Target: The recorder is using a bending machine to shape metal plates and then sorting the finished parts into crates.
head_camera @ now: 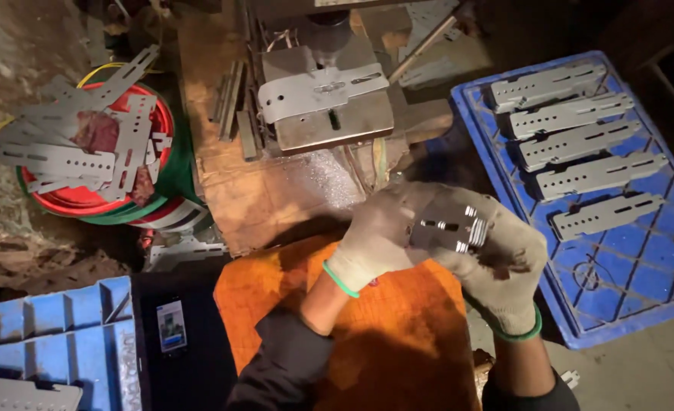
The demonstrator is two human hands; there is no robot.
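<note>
Right now a small stack of grey perforated metal plates (449, 226) sits between both hands, held above the orange cloth (383, 320) that covers the person's lap. The left hand (379, 232) wraps the stack's near end with its gloved fingers curled around it; the right hand (504, 262) closes over the far end, thumb on top. Both hands are clamped on the stack, neither spread.

The plates look thin and loosely aligned, their bright edges fanned a little. If either grip eases, one could slide out and fall to the cloth or the floor. Those stamped edges may also be sharp, and the knit gloves look worn, so a slipping plate could cut through.

Just beyond, a single plate (322, 90) lies across the press fixture (333, 122) on the tabletop; a careless reach could knock it out of place. To the right, five plates lie in a row on the blue crate lid (641, 274). To the left, loose plates (78, 144) are heaped over the red bucket (154, 194), overhanging its rim and likely to tip if bumped. A phone (171, 325) rests beside the cloth.
</note>
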